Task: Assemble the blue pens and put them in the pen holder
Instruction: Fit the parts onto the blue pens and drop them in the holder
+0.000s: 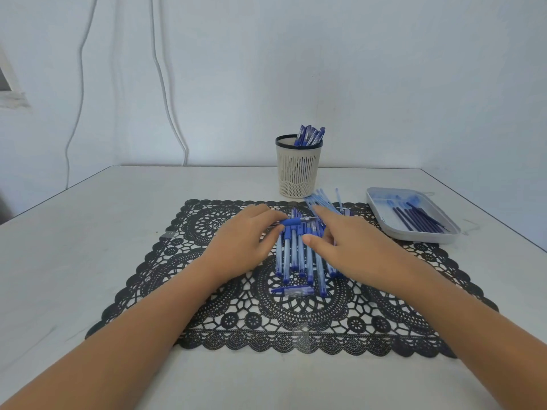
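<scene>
Left hand pinching one pen sideways, middle of frame. Right hand lying open, fingers touching pen pile. Few finished pens already standing in pen holder, upper middle. Many left, so job looking early. Loose cap lying lower on mat. Tray with dark ink sticks sitting at right. Nothing seeming to block way to holder.

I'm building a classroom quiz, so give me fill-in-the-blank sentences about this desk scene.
1. The pens in the pen holder are ____.
2. The dark refills lie in the ____ right of the mat.
3. The left hand grips one ____.
Missing words: blue; tray; pen.
</scene>
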A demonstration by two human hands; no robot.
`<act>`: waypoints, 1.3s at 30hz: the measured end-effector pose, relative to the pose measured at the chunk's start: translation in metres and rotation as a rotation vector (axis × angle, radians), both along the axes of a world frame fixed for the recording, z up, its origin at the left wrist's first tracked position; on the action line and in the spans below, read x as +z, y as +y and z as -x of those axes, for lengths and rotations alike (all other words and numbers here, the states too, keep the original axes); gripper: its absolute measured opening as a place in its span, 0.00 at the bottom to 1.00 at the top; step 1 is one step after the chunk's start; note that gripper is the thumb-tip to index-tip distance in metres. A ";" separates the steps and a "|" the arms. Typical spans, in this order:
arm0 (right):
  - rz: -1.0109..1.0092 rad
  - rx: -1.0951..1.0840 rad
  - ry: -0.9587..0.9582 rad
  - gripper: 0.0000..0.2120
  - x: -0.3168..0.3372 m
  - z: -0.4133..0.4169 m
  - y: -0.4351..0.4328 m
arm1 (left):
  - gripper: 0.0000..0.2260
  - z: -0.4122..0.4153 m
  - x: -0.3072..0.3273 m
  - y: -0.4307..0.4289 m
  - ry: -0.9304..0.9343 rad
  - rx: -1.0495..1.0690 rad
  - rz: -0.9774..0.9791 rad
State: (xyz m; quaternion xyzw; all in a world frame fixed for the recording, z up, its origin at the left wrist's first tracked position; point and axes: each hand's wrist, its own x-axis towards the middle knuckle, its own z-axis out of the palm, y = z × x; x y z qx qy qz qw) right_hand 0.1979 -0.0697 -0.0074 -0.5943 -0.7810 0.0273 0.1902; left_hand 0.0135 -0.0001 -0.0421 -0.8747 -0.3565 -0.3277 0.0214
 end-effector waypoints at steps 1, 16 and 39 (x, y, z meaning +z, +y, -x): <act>-0.020 0.021 0.016 0.28 0.001 0.002 -0.002 | 0.11 0.001 0.000 0.001 -0.012 0.013 -0.001; 0.162 0.121 0.192 0.03 0.010 -0.011 -0.002 | 0.12 0.003 0.004 0.001 -0.086 0.032 0.084; 0.051 0.120 0.660 0.05 -0.006 -0.021 0.018 | 0.09 -0.012 0.018 -0.020 -0.134 -0.106 0.306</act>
